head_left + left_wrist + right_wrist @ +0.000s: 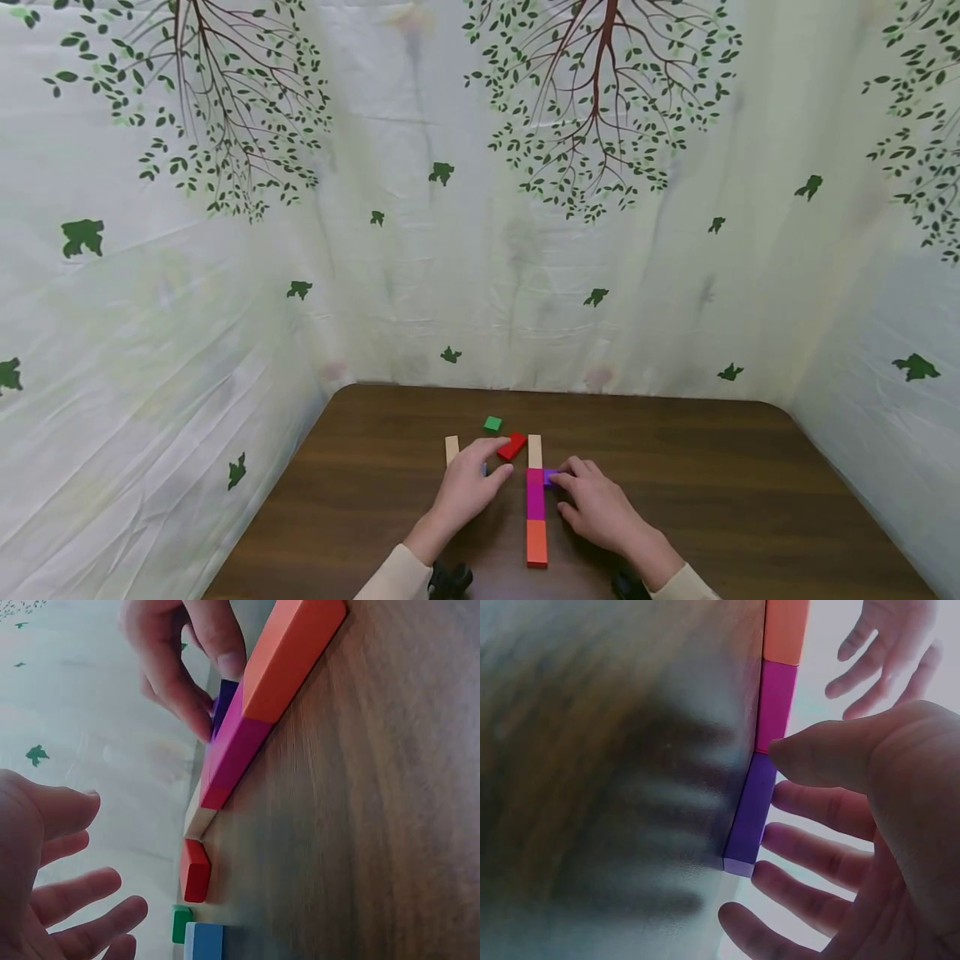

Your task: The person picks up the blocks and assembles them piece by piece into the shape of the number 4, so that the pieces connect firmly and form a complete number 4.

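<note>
wood-grain table (750, 500), leaf-print drapes (517, 333); left hand (465, 490) spread loosely, right hand (600, 506) pinching purple block (751, 806).

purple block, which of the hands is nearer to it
Right. The right hand has its fingertips at the purple block; the left hand is apart from it, on the other side of the magenta block.
</note>
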Motion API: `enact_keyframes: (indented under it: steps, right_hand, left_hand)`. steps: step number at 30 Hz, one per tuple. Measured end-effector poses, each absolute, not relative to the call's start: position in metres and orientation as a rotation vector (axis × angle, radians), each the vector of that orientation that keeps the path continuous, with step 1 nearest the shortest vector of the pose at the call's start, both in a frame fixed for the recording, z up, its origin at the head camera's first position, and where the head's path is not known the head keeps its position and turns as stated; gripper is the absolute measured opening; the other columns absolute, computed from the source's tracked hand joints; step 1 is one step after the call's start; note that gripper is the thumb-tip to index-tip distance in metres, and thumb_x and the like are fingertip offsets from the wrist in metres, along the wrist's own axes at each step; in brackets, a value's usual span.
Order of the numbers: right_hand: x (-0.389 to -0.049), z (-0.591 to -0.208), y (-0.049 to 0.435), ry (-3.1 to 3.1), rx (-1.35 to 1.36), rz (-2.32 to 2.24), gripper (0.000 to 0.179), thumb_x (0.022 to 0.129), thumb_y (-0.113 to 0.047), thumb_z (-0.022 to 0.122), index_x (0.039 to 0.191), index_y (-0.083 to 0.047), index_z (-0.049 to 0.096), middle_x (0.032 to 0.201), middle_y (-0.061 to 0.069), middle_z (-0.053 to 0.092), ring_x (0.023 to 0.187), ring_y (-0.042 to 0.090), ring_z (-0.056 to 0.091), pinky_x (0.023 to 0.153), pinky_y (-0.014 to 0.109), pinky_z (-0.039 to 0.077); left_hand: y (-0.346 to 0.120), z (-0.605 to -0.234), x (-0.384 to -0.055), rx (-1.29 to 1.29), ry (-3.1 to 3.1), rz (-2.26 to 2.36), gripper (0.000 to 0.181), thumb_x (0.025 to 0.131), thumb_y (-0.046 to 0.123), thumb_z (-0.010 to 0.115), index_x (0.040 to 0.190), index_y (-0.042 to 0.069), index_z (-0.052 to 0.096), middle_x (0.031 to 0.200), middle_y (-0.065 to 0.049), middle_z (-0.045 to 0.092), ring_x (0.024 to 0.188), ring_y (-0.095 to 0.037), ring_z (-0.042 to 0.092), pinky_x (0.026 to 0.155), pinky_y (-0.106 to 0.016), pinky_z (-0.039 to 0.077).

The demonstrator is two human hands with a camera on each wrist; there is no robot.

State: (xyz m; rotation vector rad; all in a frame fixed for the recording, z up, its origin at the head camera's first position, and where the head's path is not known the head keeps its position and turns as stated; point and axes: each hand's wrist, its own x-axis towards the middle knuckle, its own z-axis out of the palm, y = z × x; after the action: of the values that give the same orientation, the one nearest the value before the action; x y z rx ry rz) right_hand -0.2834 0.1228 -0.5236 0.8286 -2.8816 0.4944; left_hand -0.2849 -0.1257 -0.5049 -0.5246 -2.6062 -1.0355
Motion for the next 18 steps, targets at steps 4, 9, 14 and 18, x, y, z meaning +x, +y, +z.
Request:
enact_keyframes:
  steps: [4,9,14,18]
  right_hand:
    - [-0.284,-0.523,0.123,-2.886,0.828,0.489,0.045,0.088,-0.028,0.078,0.129,-0.013,0.069,0.118,0.001,0.057,0.112,0.023,0.053,0.086,0.044,0.053]
    - [-0.283,-0.523,0.123,-2.866,0.845,0.466,0.045,0.087,-0.028,0.079,0.129,-0.012,0.069,0.118,0.002,0.057,0.113,0.025,0.053,0.086,0.045,0.053]
    - [-0.282,-0.523,0.123,-2.865,0.852,0.466,0.046,0.087,-0.029,0.078,0.129,-0.011,0.069,0.118,0.003,0.057,0.112,0.025,0.053,0.086,0.045,0.054]
    - [-0.282,-0.524,0.123,-2.871,0.848,0.467,0.047,0.088,-0.029,0.078,0.13,-0.011,0.068,0.117,0.002,0.056,0.113,0.026,0.053,0.086,0.045,0.053]
  left_hand:
    - [-0.124,-0.505,-0.293,-0.507,-2.634,-1.038,0.043,0.092,0.026,0.074,0.133,0.015,0.067,0.128,-0.001,0.066,0.117,-0.022,0.062,0.093,-0.047,0.051]
    - [-0.121,-0.509,-0.306,-0.494,-2.686,-1.005,0.044,0.092,0.025,0.074,0.134,0.015,0.066,0.128,-0.002,0.066,0.117,-0.023,0.062,0.093,-0.046,0.051]
    - [-0.117,-0.512,-0.319,-0.487,-2.741,-0.966,0.046,0.091,0.027,0.076,0.134,0.015,0.066,0.125,-0.003,0.066,0.111,-0.023,0.062,0.088,-0.046,0.052]
    - [-0.113,-0.515,-0.33,-0.471,-2.783,-0.911,0.045,0.09,0.028,0.076,0.132,0.016,0.067,0.121,-0.005,0.067,0.105,-0.023,0.062,0.086,-0.046,0.051]
